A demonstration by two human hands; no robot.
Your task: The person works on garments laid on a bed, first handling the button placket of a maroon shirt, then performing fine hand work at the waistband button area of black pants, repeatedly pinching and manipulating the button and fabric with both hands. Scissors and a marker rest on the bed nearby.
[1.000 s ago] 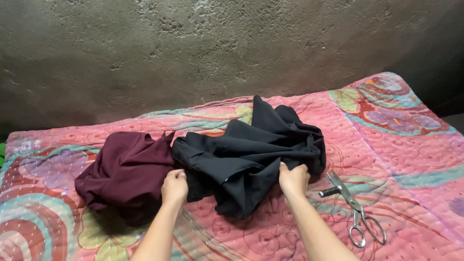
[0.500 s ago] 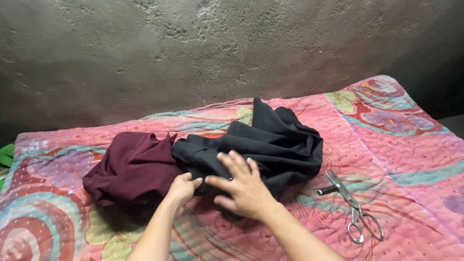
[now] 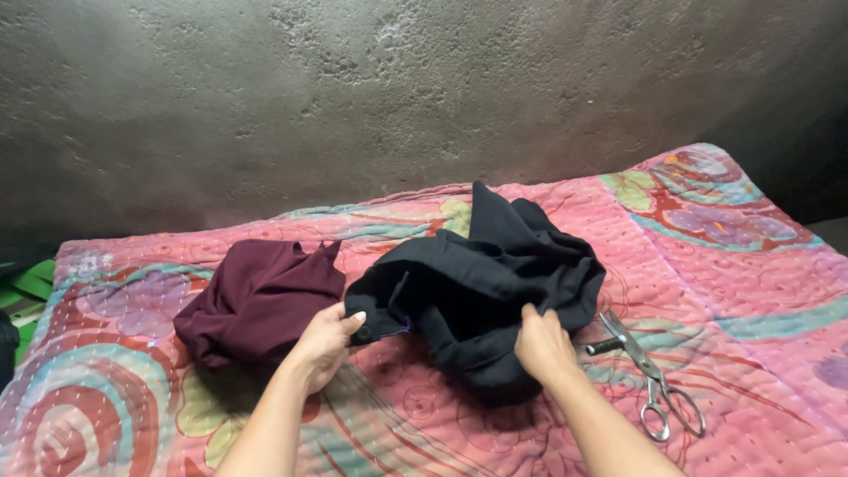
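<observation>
A crumpled black garment [image 3: 495, 283] lies in the middle of a pink patterned quilt [image 3: 724, 265]. My left hand [image 3: 325, 343] pinches its left edge, where a dark button shows by the fingers. My right hand [image 3: 543, 346] grips the lower right part of the same black cloth. A maroon cloth [image 3: 256, 300] lies bunched just left of the black one, touching it.
Metal scissors [image 3: 649, 380] with a dark-tipped part lie on the quilt right of my right hand. A rough grey wall [image 3: 397, 97] rises behind. Something green [image 3: 26, 287] sticks out at the far left edge.
My right hand moved from over the middle of the black garment back to its lower right side and gripped it. My left hand kept its hold on the left edge.
</observation>
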